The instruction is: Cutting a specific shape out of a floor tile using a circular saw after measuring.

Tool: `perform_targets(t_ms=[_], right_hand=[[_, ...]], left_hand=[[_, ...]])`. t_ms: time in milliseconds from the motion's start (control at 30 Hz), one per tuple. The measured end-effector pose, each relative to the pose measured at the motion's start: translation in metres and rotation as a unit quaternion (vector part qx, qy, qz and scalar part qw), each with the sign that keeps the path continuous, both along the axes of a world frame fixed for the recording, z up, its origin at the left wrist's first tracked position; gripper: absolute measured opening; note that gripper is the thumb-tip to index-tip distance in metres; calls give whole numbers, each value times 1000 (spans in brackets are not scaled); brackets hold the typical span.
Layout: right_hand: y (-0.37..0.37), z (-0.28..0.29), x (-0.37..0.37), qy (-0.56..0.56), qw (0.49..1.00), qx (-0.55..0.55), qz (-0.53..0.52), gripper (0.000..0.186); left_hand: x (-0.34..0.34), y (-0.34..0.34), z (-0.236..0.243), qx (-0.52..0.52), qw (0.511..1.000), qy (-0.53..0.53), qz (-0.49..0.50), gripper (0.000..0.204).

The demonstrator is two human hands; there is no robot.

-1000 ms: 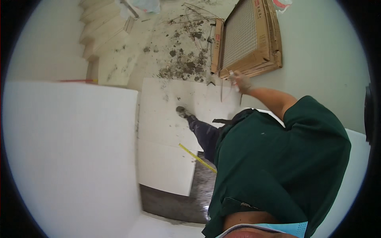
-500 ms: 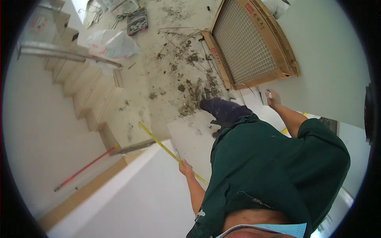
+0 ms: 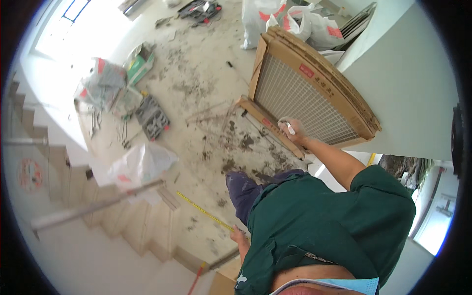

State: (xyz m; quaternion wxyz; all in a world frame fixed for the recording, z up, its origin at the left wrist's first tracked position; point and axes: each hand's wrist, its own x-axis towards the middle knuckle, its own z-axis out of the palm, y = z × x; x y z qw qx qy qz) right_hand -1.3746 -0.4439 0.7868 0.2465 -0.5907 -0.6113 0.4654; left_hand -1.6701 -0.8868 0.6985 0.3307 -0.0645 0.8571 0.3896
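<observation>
My left hand (image 3: pixel 238 234) is closed round a yellow tape measure (image 3: pixel 203 211), whose blade stretches out toward the far left above the floor. In my right hand (image 3: pixel 299 135) is a slim white stick-like thing (image 3: pixel 290 129), perhaps a marker; its kind is too small to make out surely. That hand is held out in front of the near edge of a stack of grid-backed sheets in cardboard edging (image 3: pixel 307 98), which leans against the wall on the right. From this view I cannot tell whether the hand touches the stack.
Dark debris (image 3: pixel 246 142) is scattered over the floor ahead of my legs. To the left are a white plastic bag (image 3: pixel 145 162), an open tool case (image 3: pixel 152 118) and a staircase with a handrail (image 3: pixel 98 205). White sacks (image 3: pixel 295 22) stand behind the stack.
My view and body have turned and moved forward. My right hand has reached out toward the cardboard-edged stack with the white thing. My left hand still holds the tape, away from the white ledge.
</observation>
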Motion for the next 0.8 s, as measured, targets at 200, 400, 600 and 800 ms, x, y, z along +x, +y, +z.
perform_targets(t_ms=[200, 400, 600, 800], right_hand=[[73, -75, -20, -213, 966, -44, -142, 32], [64, -104, -22, -405, 876, -241, -103, 24], [182, -68, -154, -148, 900, -228, -339, 26], [348, -145, -200, -149, 882, -228, -383, 27]], left_hand=[[-185, 166, -38, -39, 994, 24, -95, 30], [-371, 407, -50, -62, 977, 70, -193, 31], [-504, 741, -32, 80, 918, 209, -327, 34], [-506, 998, -12, 100, 787, 329, -512, 49]])
